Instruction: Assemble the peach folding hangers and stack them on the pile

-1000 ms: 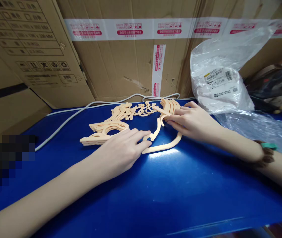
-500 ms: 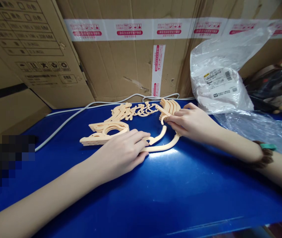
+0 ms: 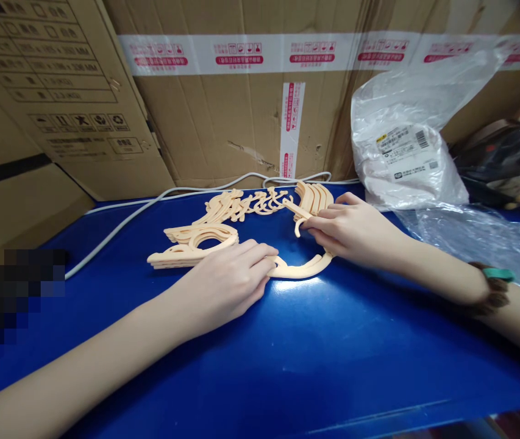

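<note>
Beige plastic pieces that look like parts of folding clothes hangers lie on the blue table. My left hand (image 3: 230, 277) pinches the left end of a curved hanger arm (image 3: 303, 270), with a slimmer curved piece lying against its upper side. Near that arm's right end, my right hand (image 3: 349, 228) grips another hanger piece (image 3: 292, 207), a straight bar with a small hook (image 3: 298, 228) hanging below it. My right fingers hide part of both. Left of my left hand sits a stack of hanger pieces (image 3: 180, 259), partly covered by the hand.
Behind the hands are a pile of small hooks (image 3: 266, 201), stacked arms (image 3: 218, 206) and more curved arms (image 3: 317, 196). A white cable (image 3: 122, 231) runs along the back left. Cardboard boxes (image 3: 236, 122) wall the rear; a plastic bag (image 3: 410, 158) stands at right.
The slimmer curved piece at my left hand has swung down against the larger arm. The bar and hook in my right hand have shifted slightly left and down.
</note>
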{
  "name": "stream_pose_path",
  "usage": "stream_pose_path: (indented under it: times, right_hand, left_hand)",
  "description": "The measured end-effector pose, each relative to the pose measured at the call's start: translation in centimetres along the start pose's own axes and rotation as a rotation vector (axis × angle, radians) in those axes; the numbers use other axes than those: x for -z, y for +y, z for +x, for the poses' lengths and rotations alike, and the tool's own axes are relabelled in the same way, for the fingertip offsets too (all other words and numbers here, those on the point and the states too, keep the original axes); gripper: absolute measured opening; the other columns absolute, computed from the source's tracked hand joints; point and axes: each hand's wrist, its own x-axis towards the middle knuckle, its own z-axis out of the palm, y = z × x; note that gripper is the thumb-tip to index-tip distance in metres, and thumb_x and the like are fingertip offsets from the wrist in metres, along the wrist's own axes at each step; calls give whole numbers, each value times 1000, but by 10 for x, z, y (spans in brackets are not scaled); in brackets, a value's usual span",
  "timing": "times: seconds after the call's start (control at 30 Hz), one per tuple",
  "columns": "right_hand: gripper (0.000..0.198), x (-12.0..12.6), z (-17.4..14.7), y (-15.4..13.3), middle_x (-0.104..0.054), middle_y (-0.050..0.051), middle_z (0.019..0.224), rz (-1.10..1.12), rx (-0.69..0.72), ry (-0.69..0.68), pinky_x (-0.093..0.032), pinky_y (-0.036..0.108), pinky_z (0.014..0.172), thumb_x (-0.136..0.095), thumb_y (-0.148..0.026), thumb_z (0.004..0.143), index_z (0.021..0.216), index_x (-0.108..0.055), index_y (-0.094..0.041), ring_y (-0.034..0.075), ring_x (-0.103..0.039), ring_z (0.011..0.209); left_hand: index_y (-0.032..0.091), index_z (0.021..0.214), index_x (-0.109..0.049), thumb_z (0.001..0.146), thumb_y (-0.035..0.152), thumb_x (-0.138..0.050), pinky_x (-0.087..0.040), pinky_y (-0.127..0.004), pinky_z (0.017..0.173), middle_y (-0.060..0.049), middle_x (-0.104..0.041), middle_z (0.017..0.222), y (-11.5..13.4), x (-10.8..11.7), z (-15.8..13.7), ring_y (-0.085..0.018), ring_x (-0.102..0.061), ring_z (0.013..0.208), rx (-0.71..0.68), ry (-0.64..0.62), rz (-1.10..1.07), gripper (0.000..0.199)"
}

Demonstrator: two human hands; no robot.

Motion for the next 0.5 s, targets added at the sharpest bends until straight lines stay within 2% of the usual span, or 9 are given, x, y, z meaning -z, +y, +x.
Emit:
stream_pose_path:
  times: [0.1, 0.3, 0.5]
  right_hand:
    - [31, 1, -1, 0, -71, 6, 81, 14, 44, 23, -32, 36, 81, -39, -26, 99, 99, -70, -19, 20, -62, 75]
    - [34, 4, -4, -6, -68, 4, 76, 168, 238, 26, -34, 32, 72, -38, -29, 100, 97, -70, -19, 17, -60, 71]
    - [39, 4, -5, -14, -67, 4, 71, 245, 282, 18, -33, 30, 64, -36, -34, 102, 92, -70, -18, 16, -58, 65]
  left_hand:
    - [11, 100, -65, 96, 13, -43, -51, -35, 80, -10, -66, 114, 0, 0, 0, -22, -63, 95, -6, -5, 1, 23]
    - [11, 102, -63, 96, 10, -42, -51, -33, 77, -11, -65, 115, -1, 1, 0, -21, -64, 93, -23, -22, 49, 22]
    - [12, 108, -61, 97, 11, -40, -51, -31, 77, -11, -65, 118, -3, -2, -3, -19, -65, 94, -42, -13, 45, 23]
